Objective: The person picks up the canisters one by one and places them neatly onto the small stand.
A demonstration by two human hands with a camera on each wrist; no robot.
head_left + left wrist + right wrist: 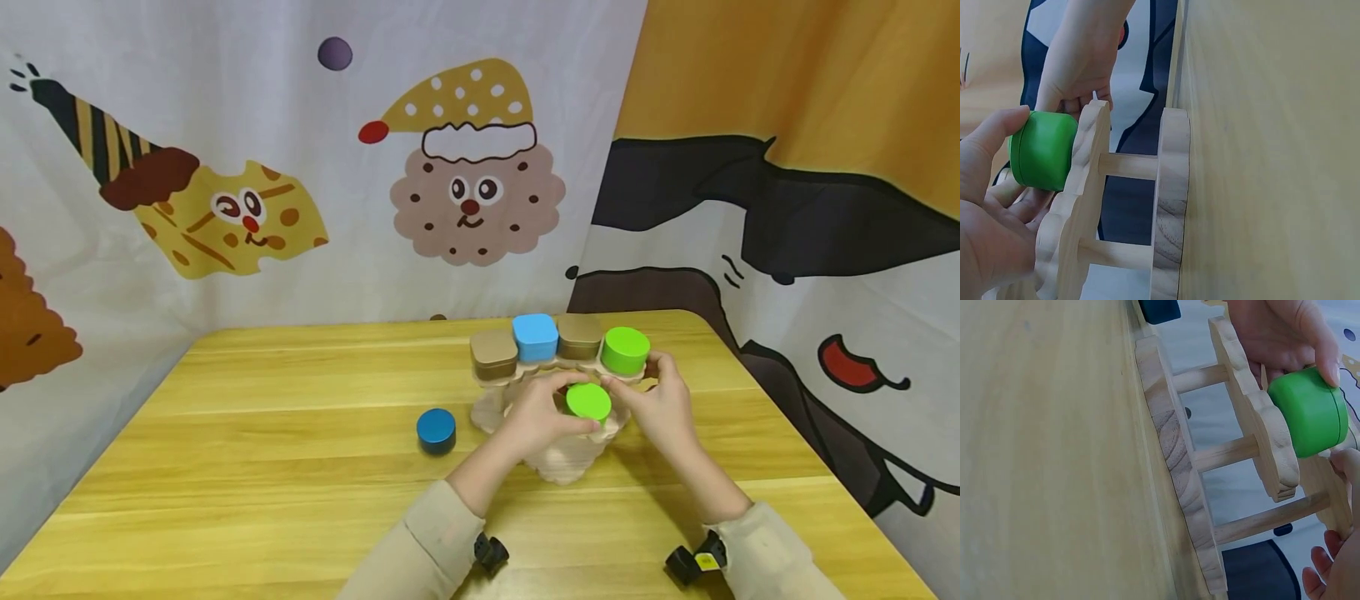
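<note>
A tiered wooden stand [558, 462] with scalloped shelves stands right of the table's middle; round posts join its tiers in both wrist views. My left hand [538, 412] pinches a green round lidded tin [588, 402] between thumb and fingers, low over the middle shelf [1250, 419]. In the left wrist view the tin's base is at that shelf; whether it fully rests there I cannot tell. My right hand [663, 404] holds the right edge of the top shelf [1332, 509], thumb above and fingers below. Just beside it, another green round tin [626, 351] sits on the top shelf.
Along the top shelf stand a brown tin [493, 354], a light blue tin [536, 337] and a second brown tin [580, 335]. A dark blue round tin [437, 432] lies on the wooden table [262, 467] left of the stand. A printed curtain [285, 100] hangs behind.
</note>
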